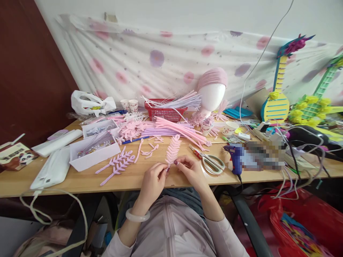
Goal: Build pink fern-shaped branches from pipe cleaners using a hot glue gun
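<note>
While a white box (96, 159) at left contains beads (99, 145), two lilac sprigs (114, 173) lie formed just beside it. At the table's (128, 179) front, the left hand (154, 178) pinches the base of a pink frond (172, 149), judged nearly complete; behind, a red basket (163, 114) bears pale straight stems (184, 101), unshaped; the right hand (193, 174) also grips that base.

Lower end of pink leaf (173, 148) hidden by fingertips of left hand (153, 181); whether it is pinched by right hand (193, 172) cannot be told. Patch (264, 156) right of glue gun (234, 157) blurred into squares; things there cannot be made out. Carton (15, 155) at left cut off by frame edge; green guitar (322, 85), far right, likewise. Red bag (311, 204), near right, also cut. Beads (91, 150) in white box (93, 162) too small to be counted.
</note>
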A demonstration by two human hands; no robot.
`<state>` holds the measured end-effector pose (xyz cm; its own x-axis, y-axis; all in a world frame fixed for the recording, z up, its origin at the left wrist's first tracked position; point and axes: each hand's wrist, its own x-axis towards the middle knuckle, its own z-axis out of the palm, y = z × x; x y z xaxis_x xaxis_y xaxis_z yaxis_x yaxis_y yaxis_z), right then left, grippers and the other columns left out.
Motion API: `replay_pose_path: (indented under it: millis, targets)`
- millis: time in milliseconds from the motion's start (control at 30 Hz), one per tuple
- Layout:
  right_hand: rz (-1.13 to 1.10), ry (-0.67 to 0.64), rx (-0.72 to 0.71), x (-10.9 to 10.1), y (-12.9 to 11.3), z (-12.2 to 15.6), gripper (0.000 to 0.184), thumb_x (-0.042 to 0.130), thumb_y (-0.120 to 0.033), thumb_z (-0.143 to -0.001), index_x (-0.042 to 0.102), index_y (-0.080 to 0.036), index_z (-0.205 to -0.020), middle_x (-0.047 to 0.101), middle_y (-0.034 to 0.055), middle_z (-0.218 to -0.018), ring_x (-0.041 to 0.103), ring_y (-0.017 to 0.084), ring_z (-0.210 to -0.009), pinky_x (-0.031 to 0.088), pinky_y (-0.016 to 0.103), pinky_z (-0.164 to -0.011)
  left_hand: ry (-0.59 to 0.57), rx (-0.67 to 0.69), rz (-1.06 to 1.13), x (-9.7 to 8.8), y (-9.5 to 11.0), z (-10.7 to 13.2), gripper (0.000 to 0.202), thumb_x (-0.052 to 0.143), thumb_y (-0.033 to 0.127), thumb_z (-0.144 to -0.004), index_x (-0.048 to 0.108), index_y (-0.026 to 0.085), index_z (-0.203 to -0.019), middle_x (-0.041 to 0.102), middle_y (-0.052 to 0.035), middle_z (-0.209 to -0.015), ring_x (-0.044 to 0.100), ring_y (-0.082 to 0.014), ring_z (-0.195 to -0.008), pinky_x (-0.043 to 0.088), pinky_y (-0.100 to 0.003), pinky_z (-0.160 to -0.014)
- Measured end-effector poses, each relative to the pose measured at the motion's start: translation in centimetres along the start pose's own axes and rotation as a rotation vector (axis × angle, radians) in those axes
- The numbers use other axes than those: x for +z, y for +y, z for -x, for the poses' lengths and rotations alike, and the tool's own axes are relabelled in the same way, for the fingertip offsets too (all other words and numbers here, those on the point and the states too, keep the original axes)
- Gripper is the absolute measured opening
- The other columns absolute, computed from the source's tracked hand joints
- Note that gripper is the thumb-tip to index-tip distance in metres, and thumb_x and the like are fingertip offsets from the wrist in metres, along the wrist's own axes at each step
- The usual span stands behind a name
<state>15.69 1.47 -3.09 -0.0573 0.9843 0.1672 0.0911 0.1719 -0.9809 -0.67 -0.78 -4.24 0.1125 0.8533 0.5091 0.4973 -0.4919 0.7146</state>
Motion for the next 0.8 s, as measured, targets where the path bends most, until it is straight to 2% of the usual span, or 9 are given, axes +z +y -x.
replay_pose_path:
  millis: [367,567,633,800]
  targets:
    - [-0.125,0.047,0.08,0.69,-0.06,-0.26,0.014,0.068,-0.03,-0.065,0.06,-0.018,-0.064,0.065,0.0015,-0.07,0.053,0.013,-0.057,0.044,0.026,-0.057,-0.001,0.0,-0.008,0.0,0.16,0.1,0.019,0.048,0.012,-0.086,0.066,0.018,-0.085,0.071,-0.0078,-0.086,0.066,-0.0186,-0.078,0.053,-0.029,-0.071]
    - [-0.118,0.041,0.09,0.79,0.13,-0.42,0.012,0.064,-0.029,-0.065,0.059,-0.019,-0.061,0.061,0.0,-0.063,0.051,0.013,-0.055,0.044,0.027,-0.056,-0.003,-0.006,0.003,0.13,-0.11,0.14,0.019,0.048,0.012,-0.085,0.066,0.018,-0.085,0.071,-0.0077,-0.086,0.065,-0.018,-0.076,0.053,-0.028,-0.067]
    - [-0.121,0.038,0.083,0.82,0.1,-0.4,0.014,0.064,-0.03,-0.065,0.057,-0.019,-0.06,0.062,0.0006,-0.066,0.052,0.013,-0.056,0.044,0.027,-0.057,-0.004,-0.01,0.005,0.17,-0.15,0.11,0.018,0.048,0.012,-0.085,0.065,0.019,-0.084,0.07,-0.0072,-0.085,0.065,-0.0181,-0.076,0.053,-0.027,-0.067]
    - [-0.115,0.014,0.098,0.27,-0.18,-0.03,0.017,0.068,-0.033,-0.068,0.06,-0.018,-0.071,0.064,0.0007,-0.07,0.057,0.014,-0.059,0.047,0.028,-0.062,-0.026,-0.05,0.028,0.23,-0.06,0.17,0.016,0.049,0.013,-0.086,0.063,0.018,-0.084,0.069,-0.0075,-0.085,0.066,-0.0187,-0.077,0.052,-0.027,-0.065]
